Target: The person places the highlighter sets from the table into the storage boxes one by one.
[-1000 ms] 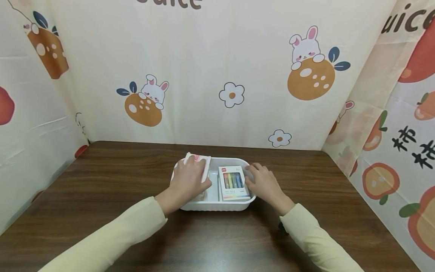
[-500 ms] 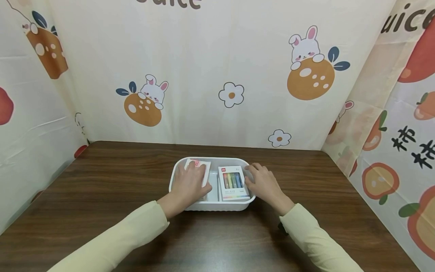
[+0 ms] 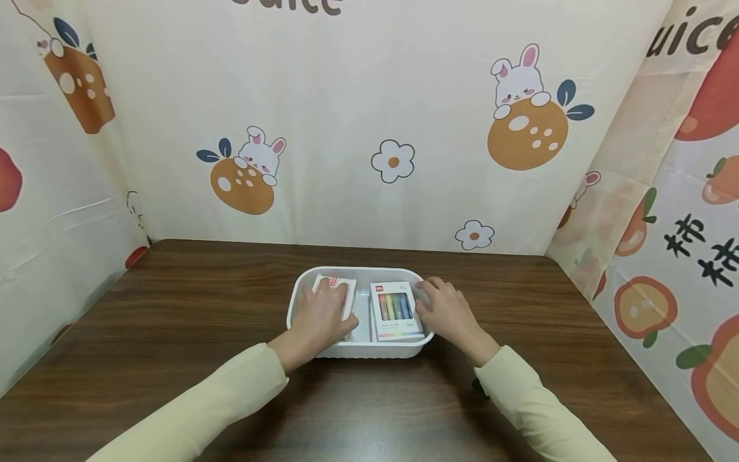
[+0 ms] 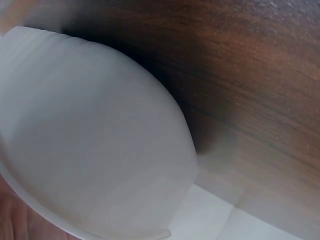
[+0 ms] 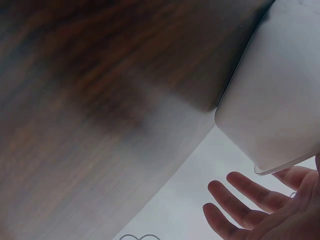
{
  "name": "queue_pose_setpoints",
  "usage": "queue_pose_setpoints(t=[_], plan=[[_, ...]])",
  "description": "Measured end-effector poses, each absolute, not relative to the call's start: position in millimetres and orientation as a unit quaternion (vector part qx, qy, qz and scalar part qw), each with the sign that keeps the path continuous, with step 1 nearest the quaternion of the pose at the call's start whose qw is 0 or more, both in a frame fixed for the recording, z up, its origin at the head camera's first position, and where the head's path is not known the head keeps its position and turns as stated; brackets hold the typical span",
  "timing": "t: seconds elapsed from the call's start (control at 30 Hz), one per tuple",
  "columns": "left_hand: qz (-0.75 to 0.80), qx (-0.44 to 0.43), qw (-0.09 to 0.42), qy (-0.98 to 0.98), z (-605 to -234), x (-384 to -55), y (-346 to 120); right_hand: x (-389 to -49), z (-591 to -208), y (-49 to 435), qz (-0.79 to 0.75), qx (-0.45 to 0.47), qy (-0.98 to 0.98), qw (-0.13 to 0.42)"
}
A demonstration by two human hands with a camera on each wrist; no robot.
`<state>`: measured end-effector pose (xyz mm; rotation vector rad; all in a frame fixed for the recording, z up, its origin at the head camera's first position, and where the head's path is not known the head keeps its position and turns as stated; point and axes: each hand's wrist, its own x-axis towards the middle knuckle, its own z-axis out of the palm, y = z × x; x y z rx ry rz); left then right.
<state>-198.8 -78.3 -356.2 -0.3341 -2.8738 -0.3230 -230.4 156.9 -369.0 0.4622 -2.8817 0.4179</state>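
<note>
In the head view, my left hand (image 3: 319,316) reaches over the left part of a white plastic basket (image 3: 364,350), its thumb and fingers around a small white box (image 3: 349,290) with a red mark. Most of that box is hidden under the hand. To its right in the basket lies a white box of colored sticks (image 3: 397,311), their colors showing through a window. My right hand (image 3: 453,316) rests at the basket's right rim, thumb and index finger over it beside the box of colored sticks. In the right wrist view, several of its fingers (image 5: 240,212) extend loosely, outside the basket.
The basket stands on a dark brown wooden table (image 3: 190,308), toward the back edge. A cream curtain (image 3: 346,212) with printed rabbits, oranges and flowers hangs behind, and printed sheets hang at both sides. A small black object (image 3: 479,388) shows under the right sleeve.
My left hand has lowered the small white box from above the basket's left rim into the basket, then shifted slightly. My right hand and the box of colored sticks have stayed put.
</note>
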Motion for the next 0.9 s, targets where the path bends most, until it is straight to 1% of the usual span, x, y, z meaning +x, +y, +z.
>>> queue_pose_setpoints(t=[0.23,0.43,0.57,0.77,0.9], plan=[[-0.116,-0.108,0.106,-0.982,-355.9,-199.4,-77.5,-229.9,-369.1,157.4,0.138,0.156,-0.973,0.098],[-0.112,-0.119,0.098,-0.982,-353.4,-198.6,-78.8,-230.6,-369.4,158.1,0.136,0.156,-0.973,0.102],[-0.105,-0.132,0.111,-0.979,-351.7,-197.1,-80.5,-231.4,-369.1,158.7,0.139,0.163,-0.97,0.113],[-0.098,-0.131,0.121,-0.979,-349.5,-195.5,-85.7,-232.3,-367.2,160.5,0.144,0.191,-0.959,0.15],[-0.098,-0.138,0.143,-0.975,-346.5,-195.8,-93.6,-231.9,-362.6,163.3,0.146,0.21,-0.952,0.17]])
